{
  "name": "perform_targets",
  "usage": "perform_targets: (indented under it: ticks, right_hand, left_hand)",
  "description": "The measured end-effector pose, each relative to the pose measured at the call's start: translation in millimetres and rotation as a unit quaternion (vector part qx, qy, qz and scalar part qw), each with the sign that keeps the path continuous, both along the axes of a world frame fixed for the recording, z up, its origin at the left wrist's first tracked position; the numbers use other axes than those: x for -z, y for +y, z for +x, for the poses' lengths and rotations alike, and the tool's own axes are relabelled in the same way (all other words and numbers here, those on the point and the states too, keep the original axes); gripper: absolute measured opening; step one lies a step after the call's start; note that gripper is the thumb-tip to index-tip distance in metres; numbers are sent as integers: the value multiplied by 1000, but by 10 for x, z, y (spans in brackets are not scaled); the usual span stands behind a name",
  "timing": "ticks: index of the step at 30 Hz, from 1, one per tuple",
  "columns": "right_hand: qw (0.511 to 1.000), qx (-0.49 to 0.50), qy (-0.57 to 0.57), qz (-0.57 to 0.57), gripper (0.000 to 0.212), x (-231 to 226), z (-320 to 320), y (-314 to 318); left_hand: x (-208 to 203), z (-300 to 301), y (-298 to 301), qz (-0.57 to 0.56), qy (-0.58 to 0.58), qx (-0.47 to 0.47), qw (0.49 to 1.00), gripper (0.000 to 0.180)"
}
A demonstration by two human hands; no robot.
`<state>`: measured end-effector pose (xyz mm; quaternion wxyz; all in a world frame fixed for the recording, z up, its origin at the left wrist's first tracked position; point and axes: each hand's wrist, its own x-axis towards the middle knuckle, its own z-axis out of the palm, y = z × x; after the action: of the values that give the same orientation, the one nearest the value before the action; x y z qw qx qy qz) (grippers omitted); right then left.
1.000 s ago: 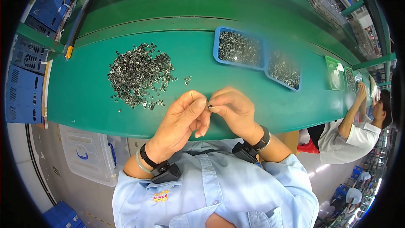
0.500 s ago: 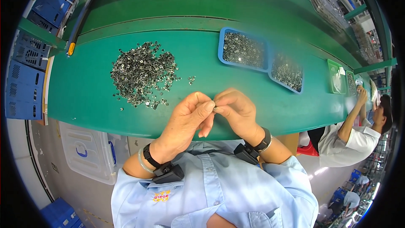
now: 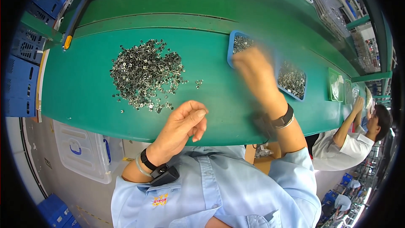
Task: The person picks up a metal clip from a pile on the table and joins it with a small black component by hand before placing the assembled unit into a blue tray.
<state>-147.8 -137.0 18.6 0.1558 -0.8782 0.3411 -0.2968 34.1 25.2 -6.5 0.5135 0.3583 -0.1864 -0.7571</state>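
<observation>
Right hand (image 3: 254,71) hung blurred over upper-centre blue tray (image 3: 230,50), grip unreadable, likely tray-side step needing rim clearance; left hand (image 3: 184,121) half-curled, hold unclear.

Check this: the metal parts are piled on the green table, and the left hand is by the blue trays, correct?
No: the head view shows the right hand, not the left hand, by the blue trays. The metal parts are piled on the green table.

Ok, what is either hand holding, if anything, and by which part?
Cannot be told: the left hand shows no item, and the right hand, at the left blue tray, is blurred.
</observation>
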Motion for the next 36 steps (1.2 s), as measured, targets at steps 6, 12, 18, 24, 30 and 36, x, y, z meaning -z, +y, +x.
perform_targets:
  ticks: [6,12,18,24,30,36]
  right_hand:
    - [981,-154,95,68,15,182,392,106]
    - [981,-124,41,144,16,151,320,163]
    - [980,-127,-36,149,17,-36,164,405]
    - [986,-124,-80,71,18,-29,48,542]
    - [981,-83,-136,110,19,3,14,673]
    - [989,-29,-132,61,17,30,10,716]
  left_hand:
    - [10,53,-45,4,7,-7,1000,14]
    - [-21,46,-112,-3,-23,-23,999,15]
    - [-109,-92,-237,4,-55,-55,997,18]
    - [-67,-172,-272,-22,0,-29,999,22]
    - [-99,-244,-271,-36,-5,-24,999,26]
    - [-140,-292,-258,-27,-71,-30,997,27]
